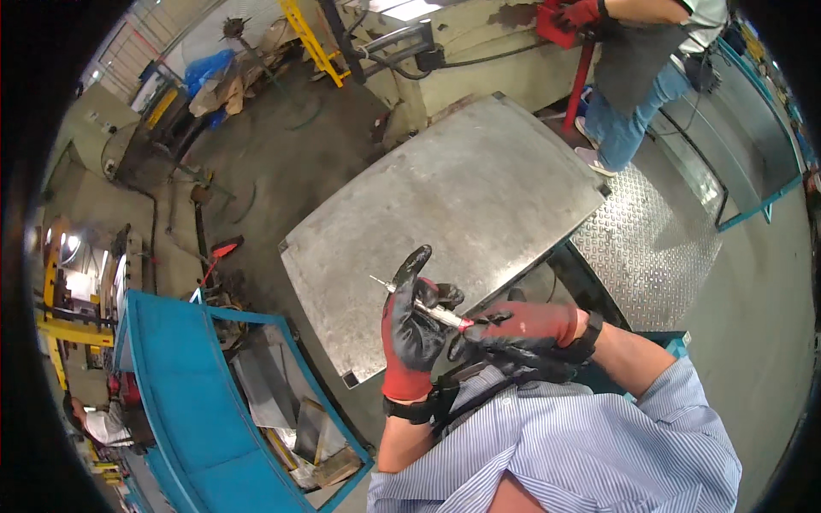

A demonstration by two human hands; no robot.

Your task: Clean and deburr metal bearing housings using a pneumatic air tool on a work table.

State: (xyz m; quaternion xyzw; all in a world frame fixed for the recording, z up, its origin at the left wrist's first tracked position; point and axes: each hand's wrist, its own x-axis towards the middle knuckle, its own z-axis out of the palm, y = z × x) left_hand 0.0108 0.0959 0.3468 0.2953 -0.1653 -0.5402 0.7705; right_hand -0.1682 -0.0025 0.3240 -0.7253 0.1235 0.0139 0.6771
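Blue-and-white striped shirt (564, 436) cloth fills the lower edge; just above it, the gloved right hand (530, 333) pinches the red end of a slim silver pen-shaped tool (440, 314), while the gloved left hand (412, 338) curls round its shaft — one digit raised, the thin tip jutting leftward. Both hands hold the tool above the near side of a scuffed metal-topped table (445, 188), with a blue metal cart (188, 393) to the left. Farther off are treadplate flooring (641, 248) and an aproned co-worker (637, 73) — right of the table's far end.
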